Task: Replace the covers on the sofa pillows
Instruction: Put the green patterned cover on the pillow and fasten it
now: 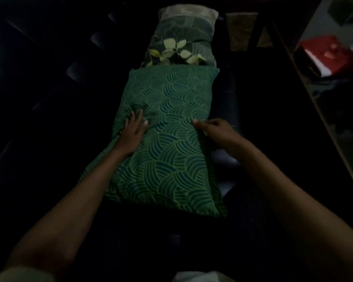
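A pillow in a green cover with a curved wave pattern [169,127] lies on the dark sofa [39,98] in front of me. My left hand [131,131] presses flat on its left side, fingers straight and sinking into the fabric. My right hand [214,129] is at the pillow's right edge with fingers curled, pinching the cover there. Beyond it lies a second pillow in a dark cover with pale leaf shapes [179,51], its far end lighter.
The scene is very dim. A table edge [318,110] runs diagonally at the right, with a red object [322,55] on or behind it. A brownish cloth patch [240,29] shows at the back. Something pale [196,276] sits at the bottom edge.
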`<state>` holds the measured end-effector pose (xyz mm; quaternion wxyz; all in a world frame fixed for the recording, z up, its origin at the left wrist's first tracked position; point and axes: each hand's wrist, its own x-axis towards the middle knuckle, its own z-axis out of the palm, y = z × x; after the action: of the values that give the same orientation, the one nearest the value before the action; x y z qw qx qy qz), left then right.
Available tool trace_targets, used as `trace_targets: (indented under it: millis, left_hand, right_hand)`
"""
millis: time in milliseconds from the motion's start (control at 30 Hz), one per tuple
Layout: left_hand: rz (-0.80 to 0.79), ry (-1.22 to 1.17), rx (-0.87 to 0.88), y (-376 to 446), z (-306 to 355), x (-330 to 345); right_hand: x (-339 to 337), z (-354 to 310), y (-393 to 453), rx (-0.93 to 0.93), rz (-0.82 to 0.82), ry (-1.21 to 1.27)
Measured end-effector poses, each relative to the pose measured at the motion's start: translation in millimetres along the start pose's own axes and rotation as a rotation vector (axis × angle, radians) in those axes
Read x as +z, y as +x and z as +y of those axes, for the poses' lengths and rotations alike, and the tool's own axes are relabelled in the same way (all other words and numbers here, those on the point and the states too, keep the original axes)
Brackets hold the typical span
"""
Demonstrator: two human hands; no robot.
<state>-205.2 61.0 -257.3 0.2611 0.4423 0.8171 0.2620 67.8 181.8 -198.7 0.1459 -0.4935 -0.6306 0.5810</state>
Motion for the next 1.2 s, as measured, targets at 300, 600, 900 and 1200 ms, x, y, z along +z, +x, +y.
trace_targets:
  millis: [300, 600, 900, 1200]
  left_hand:
    - [0.285, 0.09, 0.248, -52.1, 41.0, 28.5]
    - [0.353, 0.116, 0.52, -62.4, 50.5, 11.1]
    - [0.369, 0.157, 0.527, -59.3, 52.5, 9.0]
    - [0.378, 0.247, 0.524, -67.0, 62.3, 18.1]
  right_hand:
    - [13.8, 77.2, -23.6, 0.235, -0.114, 0.291]
    - [12.6, 58.7, -30.4, -0.264, 0.302, -0.184]
    - [11.7, 50.0, -30.4, -0.324, 0.293, -0.258]
    - [17.7, 52.3, -25.6, -0.375, 0.343, -0.243]
